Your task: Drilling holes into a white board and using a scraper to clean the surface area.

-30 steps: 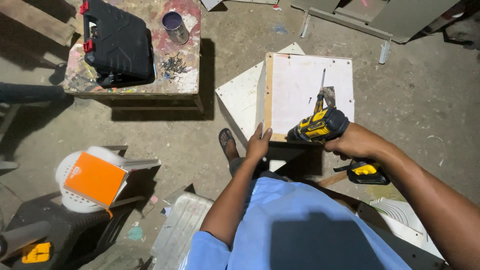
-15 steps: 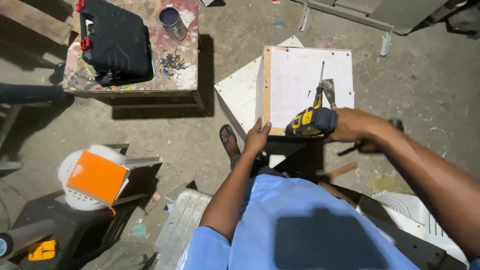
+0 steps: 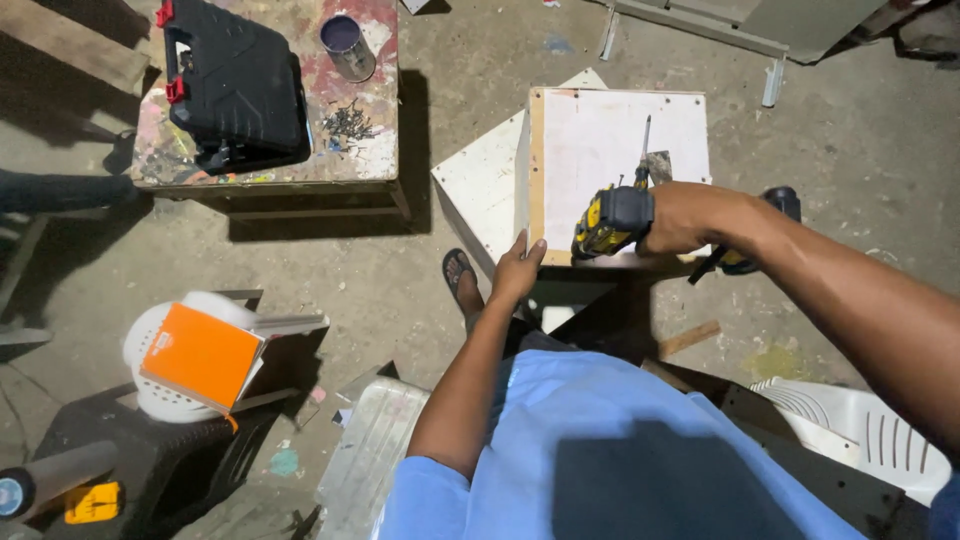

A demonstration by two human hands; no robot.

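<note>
A white wooden box (image 3: 600,140) stands on the concrete floor in front of me, its flat white panel facing up. My right hand (image 3: 695,215) grips a yellow and black cordless drill (image 3: 612,220), whose long bit points at the panel's middle. My left hand (image 3: 518,270) rests on the box's near left corner, fingers curled over the edge. A second white board (image 3: 475,190) lies under the box to the left. My sandalled foot (image 3: 460,275) is beside it.
A paint-stained low table (image 3: 370,150) at upper left carries a black tool case (image 3: 235,85), a tin can (image 3: 348,45) and loose screws (image 3: 345,122). An orange box (image 3: 200,355) lies on a white stool at lower left. A white plastic chair (image 3: 860,435) is at lower right.
My right hand has tilted the drill and shifted it slightly left over the panel. My left hand keeps its hold on the box corner.
</note>
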